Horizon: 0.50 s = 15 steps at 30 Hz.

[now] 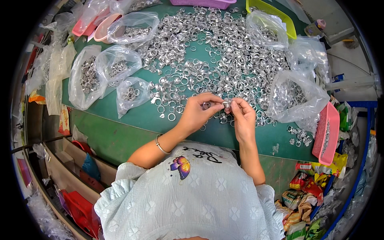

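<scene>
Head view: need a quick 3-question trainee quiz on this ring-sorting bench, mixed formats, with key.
1. True or false: the left hand and right hand meet over the green table, pinching small silver rings.
2. Multiple choice: the pink tray lies at the table's (A) right edge, (B) left edge, (C) centre.
3. Fill in: the clear plastic bags at the person's left hold silver ____.

Key: 1 true; 2 A; 3 rings.
</scene>
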Available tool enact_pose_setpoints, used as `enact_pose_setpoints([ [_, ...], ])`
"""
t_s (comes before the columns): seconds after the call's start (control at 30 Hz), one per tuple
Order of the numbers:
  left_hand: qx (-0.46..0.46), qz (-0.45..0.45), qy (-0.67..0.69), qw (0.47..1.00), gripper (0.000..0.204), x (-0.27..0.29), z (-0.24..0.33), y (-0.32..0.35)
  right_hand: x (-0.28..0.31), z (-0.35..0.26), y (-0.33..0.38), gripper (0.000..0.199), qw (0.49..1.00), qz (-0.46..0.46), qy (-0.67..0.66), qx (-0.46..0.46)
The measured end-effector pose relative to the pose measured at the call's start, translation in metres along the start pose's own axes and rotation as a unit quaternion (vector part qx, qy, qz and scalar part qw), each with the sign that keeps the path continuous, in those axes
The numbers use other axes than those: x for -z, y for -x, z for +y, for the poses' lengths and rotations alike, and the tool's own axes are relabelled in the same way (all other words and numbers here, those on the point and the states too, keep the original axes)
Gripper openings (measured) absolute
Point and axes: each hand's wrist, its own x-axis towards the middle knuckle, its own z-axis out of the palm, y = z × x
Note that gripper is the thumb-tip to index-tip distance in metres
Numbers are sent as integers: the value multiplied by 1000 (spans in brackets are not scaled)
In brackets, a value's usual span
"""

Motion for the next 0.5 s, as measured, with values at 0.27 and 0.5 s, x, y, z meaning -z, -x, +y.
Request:
enact_pose_setpoints([
  [0.27,-190,109,-112,969,13,-8,5,8,-9,-9,6,14,984,-43,-158,-74],
  [0.5,-103,103,-17,989,14,-5,4,9,-16,-4,9,18,976,-59,-200,-68],
])
